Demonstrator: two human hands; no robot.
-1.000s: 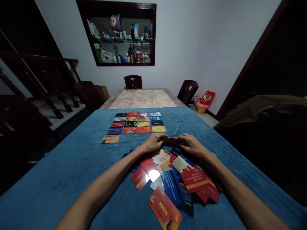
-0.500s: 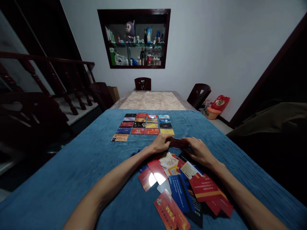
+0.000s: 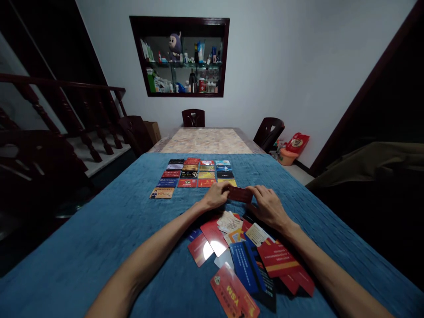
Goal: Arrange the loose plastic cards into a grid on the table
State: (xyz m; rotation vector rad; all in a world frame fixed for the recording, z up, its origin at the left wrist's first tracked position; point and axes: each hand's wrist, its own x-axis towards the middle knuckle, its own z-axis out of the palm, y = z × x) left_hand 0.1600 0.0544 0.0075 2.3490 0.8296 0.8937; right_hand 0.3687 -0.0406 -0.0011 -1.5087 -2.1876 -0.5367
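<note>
The dark red card (image 3: 240, 194) is pinched at its short ends between the left hand (image 3: 216, 196) and right hand (image 3: 267, 206), just above the bench (image 3: 99, 229). It looks thin, light, stiff and slick, best held by its edges. Loose cards (image 3: 245, 251) lie below; a card grid (image 3: 195, 174) lies beyond.

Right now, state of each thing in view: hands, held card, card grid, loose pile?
left hand: closed on the dark red card's left end.
right hand: closed on its right end.
dark red card: held between both hands, above the cloth.
card grid: flat, face up, in neat rows.
loose pile: scattered, overlapping.
blue cloth: spread flat under everything.
</note>
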